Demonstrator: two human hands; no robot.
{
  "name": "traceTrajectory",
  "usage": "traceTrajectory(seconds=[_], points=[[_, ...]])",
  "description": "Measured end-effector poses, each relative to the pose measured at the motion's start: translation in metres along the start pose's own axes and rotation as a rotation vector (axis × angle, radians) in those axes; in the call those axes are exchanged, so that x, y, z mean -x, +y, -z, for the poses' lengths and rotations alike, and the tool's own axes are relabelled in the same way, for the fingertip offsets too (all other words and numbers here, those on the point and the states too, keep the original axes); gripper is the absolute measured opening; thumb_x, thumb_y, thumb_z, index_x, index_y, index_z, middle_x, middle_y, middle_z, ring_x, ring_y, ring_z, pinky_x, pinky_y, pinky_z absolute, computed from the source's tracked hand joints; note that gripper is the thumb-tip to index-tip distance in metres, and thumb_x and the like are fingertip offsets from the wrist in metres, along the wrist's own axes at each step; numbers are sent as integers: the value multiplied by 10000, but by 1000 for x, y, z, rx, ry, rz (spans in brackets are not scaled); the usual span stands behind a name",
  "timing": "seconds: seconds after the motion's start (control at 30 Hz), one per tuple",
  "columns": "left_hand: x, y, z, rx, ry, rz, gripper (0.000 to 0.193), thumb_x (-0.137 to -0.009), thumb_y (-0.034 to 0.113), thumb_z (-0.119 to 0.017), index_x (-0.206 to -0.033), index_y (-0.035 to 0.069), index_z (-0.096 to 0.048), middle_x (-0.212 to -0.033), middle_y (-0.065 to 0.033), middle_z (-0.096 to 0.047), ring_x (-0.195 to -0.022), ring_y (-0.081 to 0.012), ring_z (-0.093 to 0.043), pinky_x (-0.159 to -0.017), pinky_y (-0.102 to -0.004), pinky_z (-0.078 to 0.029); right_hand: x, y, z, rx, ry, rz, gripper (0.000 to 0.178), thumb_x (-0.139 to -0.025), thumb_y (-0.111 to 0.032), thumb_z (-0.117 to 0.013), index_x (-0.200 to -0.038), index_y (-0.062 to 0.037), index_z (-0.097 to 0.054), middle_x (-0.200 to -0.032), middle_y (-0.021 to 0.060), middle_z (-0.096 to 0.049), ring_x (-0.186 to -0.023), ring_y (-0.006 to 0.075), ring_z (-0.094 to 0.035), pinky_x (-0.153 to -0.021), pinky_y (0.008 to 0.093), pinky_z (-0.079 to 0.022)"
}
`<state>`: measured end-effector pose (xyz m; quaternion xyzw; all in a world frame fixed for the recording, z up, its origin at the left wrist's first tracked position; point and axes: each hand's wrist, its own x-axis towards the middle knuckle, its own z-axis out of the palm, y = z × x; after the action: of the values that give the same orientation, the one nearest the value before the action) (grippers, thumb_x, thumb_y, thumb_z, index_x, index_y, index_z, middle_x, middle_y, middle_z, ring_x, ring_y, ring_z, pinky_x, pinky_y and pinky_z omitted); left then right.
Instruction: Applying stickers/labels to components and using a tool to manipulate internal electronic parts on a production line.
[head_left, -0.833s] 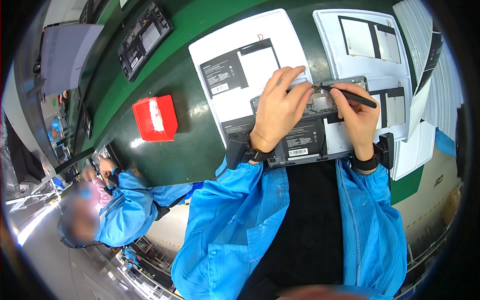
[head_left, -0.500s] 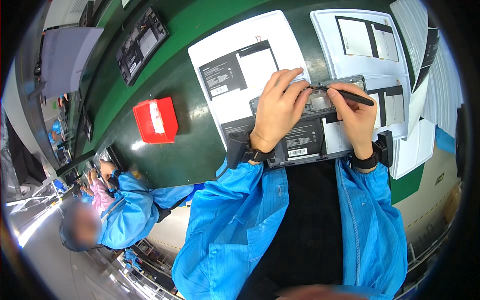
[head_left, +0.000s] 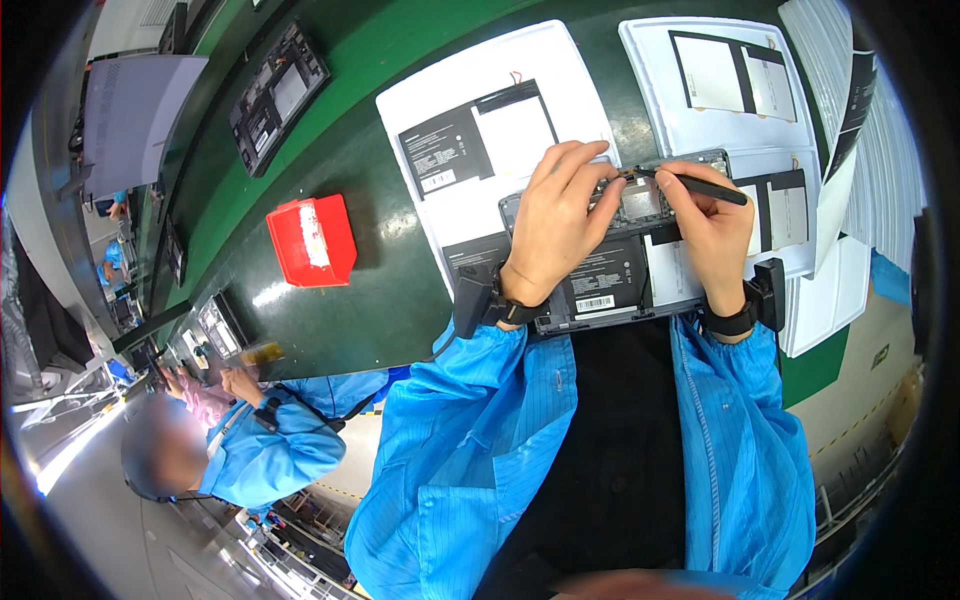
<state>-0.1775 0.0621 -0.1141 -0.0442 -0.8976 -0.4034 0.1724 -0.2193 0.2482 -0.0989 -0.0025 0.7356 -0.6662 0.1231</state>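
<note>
An opened tablet-like device (head_left: 640, 205) with a bare circuit board along its far side lies in front of me. Its black and white battery pack (head_left: 605, 277) fills the near side. My right hand (head_left: 712, 230) grips a pair of black tweezers (head_left: 715, 191), whose tips point left onto the board's far edge. Over the device's left part, my left hand (head_left: 558, 220) has thumb and index finger drawn together beside the tweezer tips, other fingers loosely extended. Whatever small part lies between those fingertips is too small to make out.
White trays (head_left: 410, 85) with battery packs (head_left: 445, 150) lie beyond and right of the device. A red bin (head_left: 312, 242) stands left on the green table. Another opened device (head_left: 280, 98) sits at the far left. A co-worker in a blue sleeve (head_left: 285, 440) works at left.
My hands and the tweezers have barely moved at the board. The far-left device has shifted slightly toward the lower left. The co-worker's hands have moved, uncovering a device there.
</note>
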Motion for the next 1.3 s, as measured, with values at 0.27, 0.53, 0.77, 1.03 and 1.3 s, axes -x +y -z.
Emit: traceTrajectory(seconds=[0.27,0.53,0.77,1.03,1.3], points=[[-3,2,1,-12,21,10,141,-799,41,-791,-907,9,-707,-1123,-134,-708,-1038,-340,-649,-861,-411,-544,-1,1,-2,43,18,22,152,-898,-29,-770,-1038,29,-757,-769,-31,-663,-607,-16,-493,-508,168,-335],[-5,6,1,2,13,75,121,-798,53,-792,-881,11,-715,-1116,-140,-714,-1031,-339,-653,-840,-412,-548,-4,4,-1,94,23,39,154,-900,-40,-770,-1039,27,-761,-756,-29,-660,-589,-18,-479,-502,171,-312],[-11,8,6,-26,-39,125,110,-822,97,-774,-874,13,-725,-1109,-156,-726,-1012,-346,-663,-840,-417,-540,-4,1,-2,83,12,22,151,-898,-38,-772,-1034,27,-762,-758,-29,-661,-590,-18,-477,-501,170,-314],[-8,11,3,-8,-29,188,117,-826,99,-768,-871,4,-717,-1103,-165,-726,-1013,-360,-653,-860,-431,-527,-2,5,-2,65,16,33,156,-892,-30,-774,-1035,32,-762,-812,-9,-697,-609,-12,-508,-514,162,-351],[-16,13,11,-70,-100,288,120,-841,132,-761,-889,32,-716,-1075,-123,-736,-989,-351,-642,-848,-420,-516,-3,1,-3,52,18,22,161,-892,-31,-776,-1038,33,-760,-819,-1,-699,-610,-5,-513,-517,164,-362]])
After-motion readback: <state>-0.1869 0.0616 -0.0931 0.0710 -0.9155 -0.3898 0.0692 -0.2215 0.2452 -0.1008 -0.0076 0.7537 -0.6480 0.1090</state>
